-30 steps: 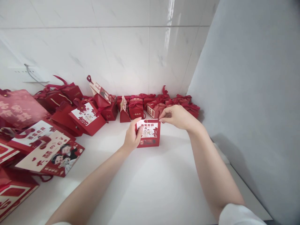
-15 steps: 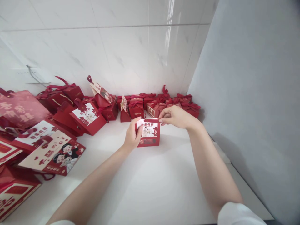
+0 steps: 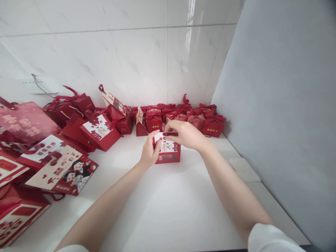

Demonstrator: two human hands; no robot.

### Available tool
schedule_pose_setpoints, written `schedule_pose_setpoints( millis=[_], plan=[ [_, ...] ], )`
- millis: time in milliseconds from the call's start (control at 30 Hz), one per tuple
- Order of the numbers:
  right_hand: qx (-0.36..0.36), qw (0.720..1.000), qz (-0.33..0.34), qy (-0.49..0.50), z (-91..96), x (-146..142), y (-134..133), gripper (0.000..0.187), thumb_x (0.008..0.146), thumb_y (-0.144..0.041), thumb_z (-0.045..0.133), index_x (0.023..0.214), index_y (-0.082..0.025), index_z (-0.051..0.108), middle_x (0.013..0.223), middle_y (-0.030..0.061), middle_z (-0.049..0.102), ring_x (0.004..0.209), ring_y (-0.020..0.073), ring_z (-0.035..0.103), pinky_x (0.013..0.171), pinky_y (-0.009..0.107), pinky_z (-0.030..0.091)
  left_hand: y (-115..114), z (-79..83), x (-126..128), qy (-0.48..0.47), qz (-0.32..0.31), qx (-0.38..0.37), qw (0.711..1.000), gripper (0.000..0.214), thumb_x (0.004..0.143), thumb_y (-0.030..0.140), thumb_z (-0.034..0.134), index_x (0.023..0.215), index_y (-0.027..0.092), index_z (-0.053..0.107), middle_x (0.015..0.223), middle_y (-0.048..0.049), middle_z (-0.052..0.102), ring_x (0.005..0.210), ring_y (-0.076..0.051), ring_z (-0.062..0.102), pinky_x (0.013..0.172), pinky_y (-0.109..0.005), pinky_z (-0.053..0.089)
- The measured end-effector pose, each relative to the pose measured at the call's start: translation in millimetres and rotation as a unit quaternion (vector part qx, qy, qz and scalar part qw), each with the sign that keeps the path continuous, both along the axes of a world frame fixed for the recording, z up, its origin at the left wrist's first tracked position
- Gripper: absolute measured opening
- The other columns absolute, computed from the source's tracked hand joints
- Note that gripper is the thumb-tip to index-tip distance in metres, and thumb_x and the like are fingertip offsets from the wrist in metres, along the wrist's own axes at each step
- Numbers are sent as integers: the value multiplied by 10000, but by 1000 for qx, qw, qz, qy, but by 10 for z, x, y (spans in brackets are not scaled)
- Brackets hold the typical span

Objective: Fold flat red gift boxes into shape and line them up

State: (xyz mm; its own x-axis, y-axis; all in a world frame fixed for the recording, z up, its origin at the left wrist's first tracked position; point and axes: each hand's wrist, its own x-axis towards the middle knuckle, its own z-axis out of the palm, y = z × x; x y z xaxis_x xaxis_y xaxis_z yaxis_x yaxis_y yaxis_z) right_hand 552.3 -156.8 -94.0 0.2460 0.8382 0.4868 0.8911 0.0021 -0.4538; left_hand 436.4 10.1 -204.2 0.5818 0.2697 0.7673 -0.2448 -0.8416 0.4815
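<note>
A small red and white gift box [image 3: 170, 147] with a printed couple and red characters stands upright on the white table. My left hand [image 3: 150, 150] is closed around its left side, thumb on the printed front and fingers behind. At the top edge, my right hand [image 3: 181, 133] pinches the dark red ribbon handle [image 3: 165, 134] between thumb and forefinger. That hand covers part of the box's top and upper right, so the exact hold on the ribbon is partly hidden.
Red ribbon-tied boxes [image 3: 214, 126] line the tiled wall behind. Several larger gift boxes [image 3: 101, 132] crowd the left, with a cream and red bag-shaped box [image 3: 63, 171] nearer. The white table [image 3: 168, 210] meets a grey wall [image 3: 283, 105] on the right.
My right hand has moved left from the box's top right corner to the ribbon at the middle of its top. My left hand keeps its hold on the left side.
</note>
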Motion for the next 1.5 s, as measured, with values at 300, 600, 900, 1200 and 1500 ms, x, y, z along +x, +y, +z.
schedule_pose_setpoints(
  millis=[300,600,900,1200,1500],
  plan=[
    [32,996,6,-80,-89,22,69,134,896,-161,583,927,-231,692,1018,31,731,958,216,669,799,334,490,6,2,6,5,-2,-8,1000,400,967,316,478,1350,211,434,1287,-133,573,1167,-228,589,996,-386,492],
    [61,998,21,-1,-123,73,62,187,877,-149,602,953,-259,734,1161,2,710,1109,212,652,882,349,534,-2,25,-6,13,-1,-2,1000,398,964,305,488,1349,215,436,1289,-128,572,1170,-224,587,999,-370,487],
    [58,997,30,-32,-173,133,71,253,897,-133,560,988,-279,747,1223,1,680,1119,207,637,880,347,533,7,35,5,15,6,6,1000,403,961,298,496,1351,217,434,1303,-127,568,1195,-225,574,1013,-371,478],
    [108,991,72,45,-173,171,79,202,862,-107,593,982,-228,700,1145,41,694,1114,202,641,904,344,542,9,34,0,26,7,13,1000,406,963,283,492,1358,217,426,1317,-123,565,1210,-217,567,1031,-358,464],
    [97,993,41,47,-204,201,69,173,868,-153,632,944,-263,743,1040,-9,749,1020,197,694,906,345,557,21,32,-6,24,8,12,1000,407,959,274,495,1356,214,426,1314,-123,569,1208,-219,570,1028,-360,469]
  ],
)
